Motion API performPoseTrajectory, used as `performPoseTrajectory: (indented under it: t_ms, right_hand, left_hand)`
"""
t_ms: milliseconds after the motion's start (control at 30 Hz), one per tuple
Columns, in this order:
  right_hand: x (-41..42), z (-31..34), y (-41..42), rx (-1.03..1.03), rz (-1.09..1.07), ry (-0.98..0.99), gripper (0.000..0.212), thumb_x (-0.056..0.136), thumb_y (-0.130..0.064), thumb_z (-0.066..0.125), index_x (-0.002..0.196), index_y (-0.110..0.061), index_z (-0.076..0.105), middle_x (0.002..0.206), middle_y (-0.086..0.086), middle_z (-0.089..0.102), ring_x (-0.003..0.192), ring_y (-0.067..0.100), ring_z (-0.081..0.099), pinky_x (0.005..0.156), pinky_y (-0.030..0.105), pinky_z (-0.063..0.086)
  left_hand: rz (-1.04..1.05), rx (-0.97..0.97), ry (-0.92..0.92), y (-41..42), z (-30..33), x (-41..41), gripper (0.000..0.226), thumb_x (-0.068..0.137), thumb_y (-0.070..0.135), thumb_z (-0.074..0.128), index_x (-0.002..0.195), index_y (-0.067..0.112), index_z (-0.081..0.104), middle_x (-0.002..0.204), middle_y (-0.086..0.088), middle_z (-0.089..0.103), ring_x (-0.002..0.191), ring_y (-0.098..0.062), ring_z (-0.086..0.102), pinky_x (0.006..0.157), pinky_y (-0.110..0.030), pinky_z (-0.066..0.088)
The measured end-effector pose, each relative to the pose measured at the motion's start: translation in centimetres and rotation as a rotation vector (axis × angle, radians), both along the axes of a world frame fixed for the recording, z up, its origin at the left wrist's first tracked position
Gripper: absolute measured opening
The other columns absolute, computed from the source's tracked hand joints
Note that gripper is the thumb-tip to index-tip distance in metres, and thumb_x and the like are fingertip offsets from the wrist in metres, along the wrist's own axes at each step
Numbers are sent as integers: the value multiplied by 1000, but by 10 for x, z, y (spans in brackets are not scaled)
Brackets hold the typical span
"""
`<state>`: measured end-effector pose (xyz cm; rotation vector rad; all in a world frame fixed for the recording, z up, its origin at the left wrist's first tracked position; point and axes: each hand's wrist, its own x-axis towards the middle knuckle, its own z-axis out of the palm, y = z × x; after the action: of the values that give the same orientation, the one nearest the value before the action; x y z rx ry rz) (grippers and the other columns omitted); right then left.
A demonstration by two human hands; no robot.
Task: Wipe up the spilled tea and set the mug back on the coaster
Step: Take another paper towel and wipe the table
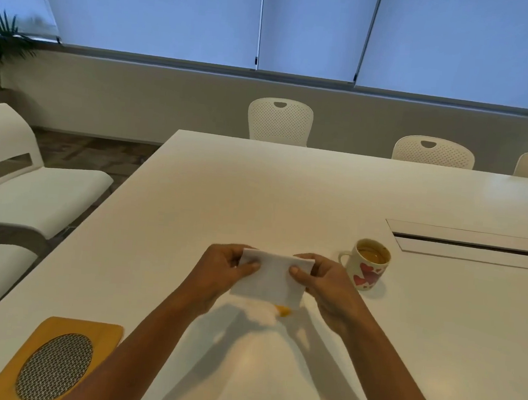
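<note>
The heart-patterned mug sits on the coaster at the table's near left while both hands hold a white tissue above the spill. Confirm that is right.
Not quite. The head view shows the heart-patterned mug standing on the bare table, right of the hands and far from the coaster at the near left, which holds nothing. The rest stands: the left hand and right hand hold the white tissue above the orange spill.

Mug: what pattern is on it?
Red and pink hearts on a cream mug, seen best in the head view.

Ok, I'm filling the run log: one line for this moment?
left hand + right hand: hold tissue | spill: unwiped | mug: upright, off coaster
</note>
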<state>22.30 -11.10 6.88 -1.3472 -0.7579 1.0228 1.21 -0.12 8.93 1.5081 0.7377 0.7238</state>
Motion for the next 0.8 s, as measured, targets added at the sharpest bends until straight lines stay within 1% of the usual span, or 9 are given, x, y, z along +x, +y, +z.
performPoseTrajectory:
  t_ms: [100, 200, 300, 367, 533, 567, 633, 700, 800]
  right_hand:
    - [23, 10, 22, 73, -29, -79, 12, 93, -3, 76, 103, -8, 78, 97, 11, 76, 98, 26, 68, 89, 40, 57]
    - [39, 14, 40, 177, -20, -256, 12, 96, -5, 73, 103, -14, 79, 104, 6, 79, 97, 21, 69, 87, 32, 56]
    - [49, 5, 53, 238, 33, -402, 14, 99, -5, 70, 107, -14, 78, 111, 6, 80, 107, 25, 73, 92, 32, 60]
    - [57, -8, 57, 232, 82, -510, 15, 99, -5, 71, 105, -16, 78, 110, 1, 81, 110, 22, 75, 95, 30, 59]
    - [71, -44, 54, 106, 256, -788, 45, 91, 7, 60, 104, -32, 77, 113, -26, 78, 115, -4, 70, 95, 13, 52]
    - [73, -50, 54, 95, 279, -835, 43, 90, 3, 58, 106, -34, 77, 114, -26, 77, 115, -5, 70, 96, 14, 53]
    - [78, -60, 52, 78, 326, -923, 41, 91, -4, 56, 117, -30, 76, 123, -16, 77, 119, 2, 70, 101, 26, 57]
    - [83, -66, 51, 44, 375, -987, 51, 92, -3, 54, 133, -27, 72, 133, -6, 74, 124, 11, 69, 106, 37, 57]
    - [88, -72, 51, -24, 496, -1077, 55, 98, -3, 56, 145, -32, 64, 148, -3, 65, 138, 19, 61, 115, 46, 51]
  left_hand:
    - [12, 182, 5, 26, 9, 27, 23, 91, 3, 73, 98, 21, 84, 96, -2, 82, 91, -14, 75, 84, -36, 61]
    - [-26, 325, -7, 51, 11, 44, 26, 94, 2, 69, 108, 18, 83, 106, 5, 81, 103, -9, 74, 91, -23, 57]
    - [-94, 367, -17, 72, -1, 53, 28, 96, -1, 66, 114, 15, 80, 113, 2, 80, 110, -17, 74, 97, -29, 58]
    - [-132, 353, 0, 82, -15, 56, 28, 93, -3, 70, 113, 13, 80, 113, 2, 80, 112, -15, 74, 99, -29, 57]
    - [-293, 470, 209, 89, -51, 55, 39, 90, -9, 67, 117, 16, 79, 124, 5, 75, 119, 2, 67, 105, -18, 50]
    - [-329, 507, 246, 88, -57, 54, 42, 90, -9, 66, 119, 18, 79, 125, 6, 74, 119, 8, 64, 104, -13, 47]
    - [-396, 569, 318, 87, -65, 54, 45, 91, -8, 65, 125, 20, 75, 130, 5, 71, 122, 13, 57, 107, -9, 41]
    - [-457, 590, 388, 87, -72, 53, 46, 95, -6, 64, 132, 21, 70, 138, 0, 65, 130, 5, 51, 114, -10, 32]
    - [-520, 617, 477, 88, -78, 50, 46, 99, -2, 61, 140, 20, 63, 149, -3, 56, 143, -11, 43, 117, -9, 26]
